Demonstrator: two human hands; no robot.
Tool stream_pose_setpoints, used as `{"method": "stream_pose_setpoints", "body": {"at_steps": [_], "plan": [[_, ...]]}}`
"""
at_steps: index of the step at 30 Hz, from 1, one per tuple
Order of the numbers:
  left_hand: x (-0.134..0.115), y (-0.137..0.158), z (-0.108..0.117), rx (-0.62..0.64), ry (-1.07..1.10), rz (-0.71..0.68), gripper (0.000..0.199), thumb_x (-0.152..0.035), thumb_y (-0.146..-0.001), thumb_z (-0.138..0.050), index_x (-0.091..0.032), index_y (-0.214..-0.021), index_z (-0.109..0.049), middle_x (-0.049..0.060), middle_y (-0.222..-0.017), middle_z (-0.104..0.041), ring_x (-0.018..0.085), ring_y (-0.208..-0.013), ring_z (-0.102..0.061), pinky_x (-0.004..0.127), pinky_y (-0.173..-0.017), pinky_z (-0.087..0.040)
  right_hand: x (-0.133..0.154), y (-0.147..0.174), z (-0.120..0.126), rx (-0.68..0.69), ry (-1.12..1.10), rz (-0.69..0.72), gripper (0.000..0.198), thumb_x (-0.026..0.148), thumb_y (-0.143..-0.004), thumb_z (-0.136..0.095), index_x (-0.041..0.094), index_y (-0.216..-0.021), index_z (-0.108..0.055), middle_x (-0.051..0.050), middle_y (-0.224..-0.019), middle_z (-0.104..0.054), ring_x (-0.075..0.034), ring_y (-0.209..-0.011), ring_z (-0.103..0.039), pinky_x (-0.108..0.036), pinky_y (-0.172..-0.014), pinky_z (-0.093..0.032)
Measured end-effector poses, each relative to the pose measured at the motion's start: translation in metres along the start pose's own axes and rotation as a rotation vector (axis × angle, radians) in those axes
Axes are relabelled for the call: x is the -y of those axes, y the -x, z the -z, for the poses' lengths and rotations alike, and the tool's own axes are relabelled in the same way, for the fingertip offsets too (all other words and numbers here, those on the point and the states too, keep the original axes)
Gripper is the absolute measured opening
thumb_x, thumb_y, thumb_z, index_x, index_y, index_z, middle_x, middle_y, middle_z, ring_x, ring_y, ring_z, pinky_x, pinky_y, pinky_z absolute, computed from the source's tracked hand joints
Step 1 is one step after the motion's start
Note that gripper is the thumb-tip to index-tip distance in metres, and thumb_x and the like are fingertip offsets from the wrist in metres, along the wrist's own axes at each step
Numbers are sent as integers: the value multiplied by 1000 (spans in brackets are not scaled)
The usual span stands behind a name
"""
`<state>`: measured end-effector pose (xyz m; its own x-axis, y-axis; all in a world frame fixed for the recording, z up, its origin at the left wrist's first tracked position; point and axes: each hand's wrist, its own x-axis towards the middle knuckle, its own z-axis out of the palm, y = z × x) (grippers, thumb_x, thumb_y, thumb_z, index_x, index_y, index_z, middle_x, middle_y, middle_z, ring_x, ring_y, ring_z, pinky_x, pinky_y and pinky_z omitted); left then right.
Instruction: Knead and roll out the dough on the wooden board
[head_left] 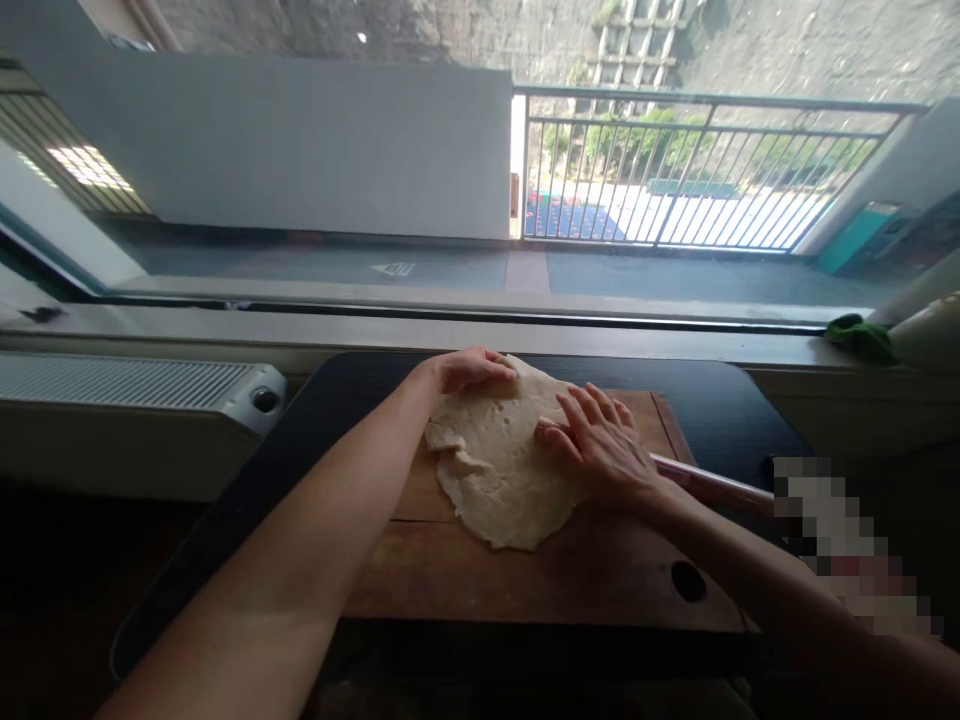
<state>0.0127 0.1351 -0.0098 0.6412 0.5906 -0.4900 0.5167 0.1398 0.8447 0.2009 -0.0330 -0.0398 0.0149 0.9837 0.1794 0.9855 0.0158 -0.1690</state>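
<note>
A flat, uneven sheet of dough (510,470) lies on a wooden cutting board (465,580), with a torn fold on its left side. My left hand (476,369) is closed on the dough's far left edge, thumb on top and the other fingers partly hidden. Over the dough's right side, my right hand (604,440) is on a thin rolling pin (709,483), its fingers reaching forward over the pin. One end of the pin shows between thumb and fingers; the rest runs out under my palm to the right.
The board stands on a dark table (337,395) against a window sill (420,330). To the left is a white radiator (135,390). A green cloth (861,338) lies on the sill at right. The board has a round hole (688,581) near its front right corner.
</note>
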Motion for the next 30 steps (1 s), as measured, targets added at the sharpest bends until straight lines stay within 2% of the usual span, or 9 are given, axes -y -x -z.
{"method": "stream_pose_setpoints", "body": {"at_steps": [5,7,12,15,18,21,25,27,30], "plan": [[-5,3,-4,-1,-7,30,57,-47,-52,-81,-19,-100,-65,6,-95,-72,23,-83,-66,29,-67,-53,-24,-44,5,44,-59,-268,63,53,-94,-19,17,-145,-25,-14,-152,-20,-33,-140,-12,-58,-107,-14],[-5,4,-5,-13,-10,30,59,-49,-51,-81,-19,-99,-65,6,-95,-72,23,-83,-66,28,-67,-53,-24,-43,6,43,-72,-298,64,53,-94,-18,16,-145,-24,-15,-152,-20,-33,-140,-12,-58,-107,-15],[-2,1,-3,3,9,2,59,-49,-50,-81,-19,-97,-65,5,-91,-72,22,-80,-66,28,-68,-53,4,9,0,-63,1,45,57,53,-94,-22,23,-143,-31,-6,-152,-26,-26,-141,-7,-49,-112,-7],[-2,-1,-3,-3,10,0,61,-48,-48,-82,-19,-99,-64,5,-91,-71,22,-79,-66,29,-68,-53,-3,-4,5,-94,17,-47,54,46,-96,-23,20,-143,-30,-8,-152,-23,-27,-140,-8,-51,-111,-8],[-2,-1,-6,-65,-32,6,61,-51,-47,-81,-19,-97,-65,6,-91,-71,22,-78,-66,28,-66,-53,-20,-28,13,-127,-16,-207,55,44,-95,-26,15,-142,-30,-14,-145,-33,-29,-133,-25,-48,-107,-19],[1,-1,-11,-130,-111,-56,51,-53,-54,-76,-19,-90,-66,4,-85,-70,18,-73,-64,25,-63,-51,-22,-17,18,-205,-43,-81,52,44,-94,-32,15,-137,-36,-13,-128,-48,-26,-117,-40,-41,-101,-30],[-1,-2,-18,-244,-352,-174,35,-47,-64,-66,-18,-84,-67,0,-72,-67,15,-65,-61,22,-56,-47,-17,20,21,-69,-59,276,39,27,-82,-51,20,-121,-50,-8,-115,-51,-23,-107,-44,-35,-96,-35],[-7,-2,-19,-297,-474,-206,30,-42,-63,-65,-18,-80,-67,-1,-69,-65,15,-64,-59,21,-54,-44,-18,27,26,29,-63,304,34,18,-76,-52,20,-111,-54,-7,-112,-52,-21,-103,-46,-32,-91,-39],[-15,3,-13,-325,-543,-204,26,-38,-58,-67,-17,-74,-68,-2,-66,-63,16,-64,-58,21,-53,-41,-13,32,40,86,-53,230,34,9,-72,-48,20,-104,-55,-7,-109,-53,-19,-95,-49,-29,-79,-42]]}}
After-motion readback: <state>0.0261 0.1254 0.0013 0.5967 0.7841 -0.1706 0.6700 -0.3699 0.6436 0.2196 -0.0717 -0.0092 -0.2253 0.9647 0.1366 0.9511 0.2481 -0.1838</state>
